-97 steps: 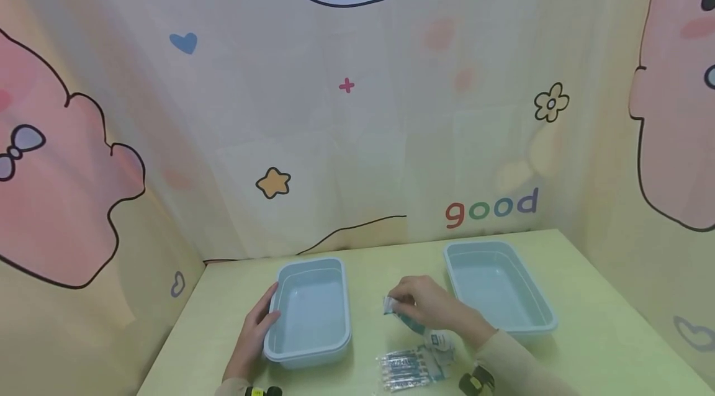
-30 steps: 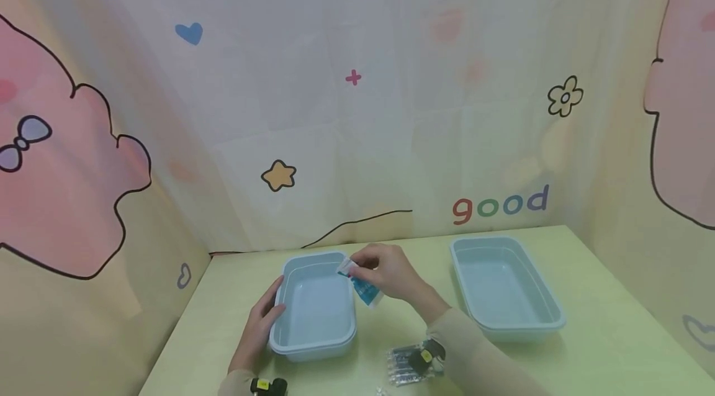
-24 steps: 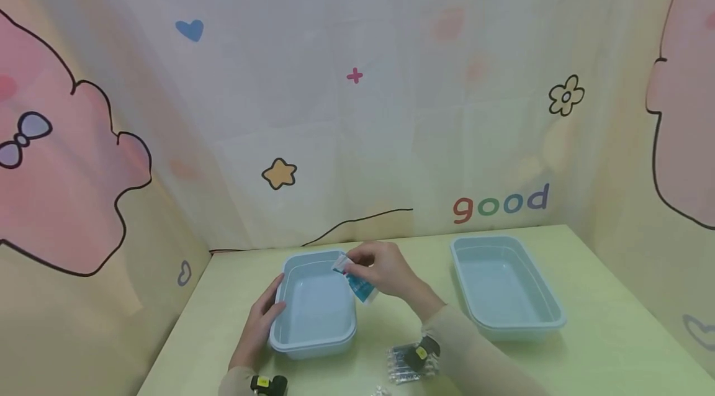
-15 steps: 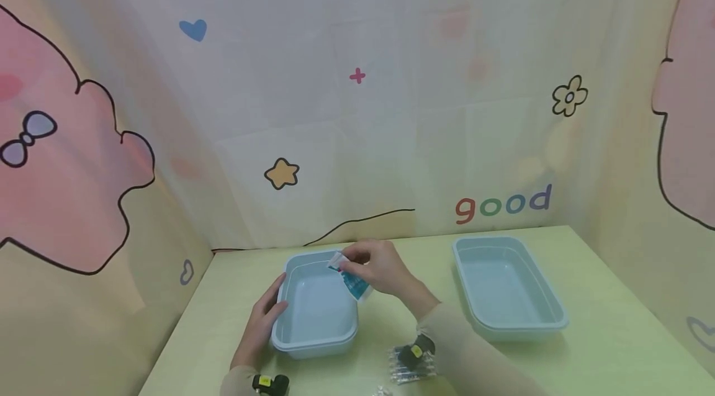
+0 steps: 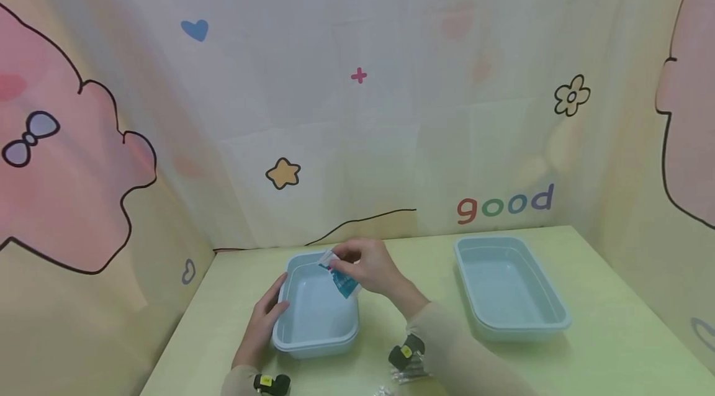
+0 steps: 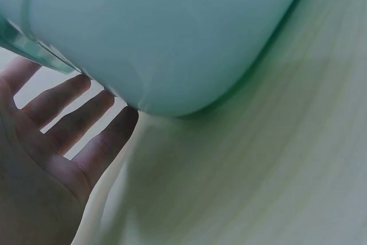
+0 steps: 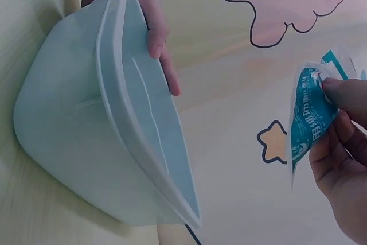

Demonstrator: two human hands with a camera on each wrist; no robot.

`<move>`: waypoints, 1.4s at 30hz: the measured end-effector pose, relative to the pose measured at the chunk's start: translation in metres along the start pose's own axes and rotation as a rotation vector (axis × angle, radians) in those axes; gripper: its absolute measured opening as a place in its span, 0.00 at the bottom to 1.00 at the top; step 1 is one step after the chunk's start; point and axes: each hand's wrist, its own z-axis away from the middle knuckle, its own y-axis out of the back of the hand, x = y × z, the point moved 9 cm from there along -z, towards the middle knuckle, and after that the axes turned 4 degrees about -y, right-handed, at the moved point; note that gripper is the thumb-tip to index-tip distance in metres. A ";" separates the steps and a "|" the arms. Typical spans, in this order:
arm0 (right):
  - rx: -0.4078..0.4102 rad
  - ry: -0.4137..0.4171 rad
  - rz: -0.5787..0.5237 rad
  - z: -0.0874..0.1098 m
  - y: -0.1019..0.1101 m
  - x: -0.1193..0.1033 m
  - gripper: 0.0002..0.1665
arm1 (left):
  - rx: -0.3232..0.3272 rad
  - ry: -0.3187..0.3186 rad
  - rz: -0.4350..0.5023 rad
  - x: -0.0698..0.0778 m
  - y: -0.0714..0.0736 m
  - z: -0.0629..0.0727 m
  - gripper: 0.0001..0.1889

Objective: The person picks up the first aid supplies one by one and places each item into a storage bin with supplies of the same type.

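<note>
My right hand pinches a small teal and white printed packet between thumb and fingers, above the right side of the left light blue plastic basin. In the right wrist view the packet hangs pointed end down, apart from the basin. At the basin's left side, my left hand holds the wall, thumb over the rim and fingers outside. Its fairly straight fingers touch the outer wall in the left wrist view. The basin's visible inside looks bare.
A second light blue basin stands on the right of the pale green table. Under my right forearm lie partly hidden clear packs of slim sticks. Another small clear piece is at the front edge. Printed curtains enclose the table.
My right hand has lifted the packet from beside the clear packs and carried it left over the left basin, still drifting left. My left hand stays on the basin; the view has shifted slightly.
</note>
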 end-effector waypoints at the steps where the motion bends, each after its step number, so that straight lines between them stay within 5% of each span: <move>1: 0.000 -0.002 -0.004 0.000 -0.001 0.000 0.09 | -0.004 -0.004 -0.003 0.001 0.000 0.000 0.29; 26: -0.022 0.023 -0.016 -0.004 -0.024 0.004 0.09 | -0.001 -0.029 0.007 -0.001 0.005 0.003 0.30; 42: -0.004 -0.009 -0.007 0.000 -0.027 0.015 0.11 | -0.007 0.012 -0.032 -0.003 -0.002 -0.002 0.30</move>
